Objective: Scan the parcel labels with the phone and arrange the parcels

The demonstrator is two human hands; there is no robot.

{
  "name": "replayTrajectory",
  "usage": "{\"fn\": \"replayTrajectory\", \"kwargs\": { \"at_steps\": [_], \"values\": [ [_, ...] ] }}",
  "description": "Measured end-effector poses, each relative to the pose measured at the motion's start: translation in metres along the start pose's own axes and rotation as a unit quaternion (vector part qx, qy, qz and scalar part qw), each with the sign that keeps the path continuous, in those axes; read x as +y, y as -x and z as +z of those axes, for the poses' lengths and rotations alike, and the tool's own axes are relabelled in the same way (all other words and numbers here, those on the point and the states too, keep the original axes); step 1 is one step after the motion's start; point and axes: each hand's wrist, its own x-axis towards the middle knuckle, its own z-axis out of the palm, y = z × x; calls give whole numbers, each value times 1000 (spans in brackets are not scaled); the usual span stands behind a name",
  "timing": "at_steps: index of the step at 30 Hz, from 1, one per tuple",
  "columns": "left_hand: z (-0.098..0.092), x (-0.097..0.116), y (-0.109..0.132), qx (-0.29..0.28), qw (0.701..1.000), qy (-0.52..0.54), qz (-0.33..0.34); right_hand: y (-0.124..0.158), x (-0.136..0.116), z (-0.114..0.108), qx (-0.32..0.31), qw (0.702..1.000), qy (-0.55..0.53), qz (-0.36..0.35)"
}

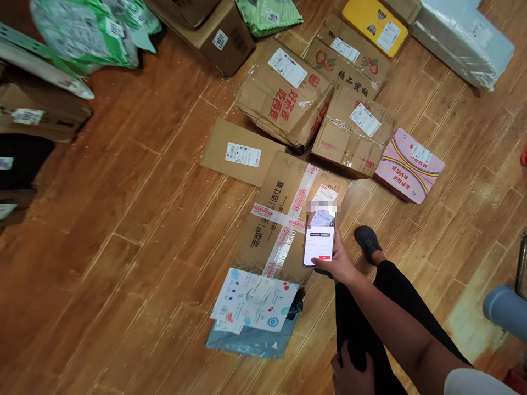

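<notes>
My right hand (343, 263) is wrapped round a smartphone (319, 247), its thumb lying across the lower part of the lit screen. A label picture shows in the upper part of that screen, with a white panel and a red button below. Behind the phone lies a flat brown carton (272, 219) crossed with printed tape; a shipping label (327, 195) on it peeks out just above the phone. My left hand (352, 370) rests on my black-trousered leg at the bottom edge, fingers apart and holding nothing.
A patterned white parcel (257, 296) overlaps a grey-blue mailer (251, 340). Beyond are a flat brown envelope (242, 153), brown boxes (288, 99), a pink box (409, 164) and a yellow box (374, 24). More parcels (41, 109) line the left. A blue-grey cylinder (504, 310) stands right.
</notes>
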Motion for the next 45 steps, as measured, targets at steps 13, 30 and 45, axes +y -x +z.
{"fn": "replayTrajectory", "kwargs": {
  "at_steps": [13, 30, 45],
  "values": [
    [-4, 1, 0, -6, 1000, 1, 0, 0, 0, 0, 3, 1000, -1, 9],
    [-22, 16, 2, -42, 998, 36, -33, 16, -20, 2, -52, 998, -11, 22],
    [-53, 47, 14, -84, 995, 38, -40, 53, -71, 28, -80, 996, 27, 30]
  ]
}}
